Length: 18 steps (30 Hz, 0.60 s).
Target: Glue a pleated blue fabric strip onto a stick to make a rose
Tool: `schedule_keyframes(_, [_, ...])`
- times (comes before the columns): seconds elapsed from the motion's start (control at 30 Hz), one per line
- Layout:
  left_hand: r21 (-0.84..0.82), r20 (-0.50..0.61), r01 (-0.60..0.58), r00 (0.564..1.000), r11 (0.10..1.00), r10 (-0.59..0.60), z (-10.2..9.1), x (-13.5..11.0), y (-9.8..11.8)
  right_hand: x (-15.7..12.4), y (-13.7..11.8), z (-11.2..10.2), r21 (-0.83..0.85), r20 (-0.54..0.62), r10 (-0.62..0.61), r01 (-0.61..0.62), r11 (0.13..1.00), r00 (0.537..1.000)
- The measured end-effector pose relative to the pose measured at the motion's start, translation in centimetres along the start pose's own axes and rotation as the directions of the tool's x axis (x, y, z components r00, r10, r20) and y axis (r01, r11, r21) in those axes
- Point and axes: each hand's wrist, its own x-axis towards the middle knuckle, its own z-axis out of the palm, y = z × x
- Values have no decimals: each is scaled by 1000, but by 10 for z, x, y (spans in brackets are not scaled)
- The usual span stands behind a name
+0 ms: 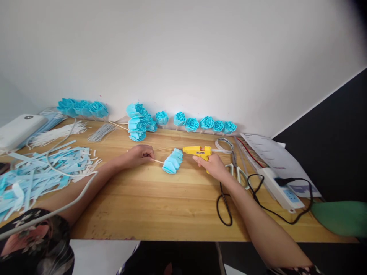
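Between the fingers of my left hand (142,156) is the thin wooden stick of a blue artificial flower (172,162). The flower lies on its side, its layered petals pointing right. My right hand (213,164) is wrapped round a yellow glue gun (197,151), whose nozzle sits at the petals' upper right edge. Whether the nozzle touches them I cannot tell. A black cord (229,217) hangs down from the glue gun's side of the table.
Finished blue flowers (192,124) line the wall. Cut blue strips (31,172) cover the left side, near a white device (21,130). Scissors (242,176), a roll of tape (224,145), a power strip (282,189) and papers (275,156) lie right on the wooden table (160,210).
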Motion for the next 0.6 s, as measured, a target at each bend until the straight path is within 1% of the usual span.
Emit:
schedule_keyframes(0.2, [8,2,-7,1000,1000,7,-1,0,3,-2,-1,-6,-25,16,21,-20,999,1000])
schedule_keyframes(0.4, [23,3,1,1000,1000,-1,-2,-1,3,0,6,-11,-55,25,-11,12,998,1000])
schedule_keyframes(0.6, [20,9,4,1000,1000,-5,-1,-1,2,0,5,-16,-93,51,3,1,996,999])
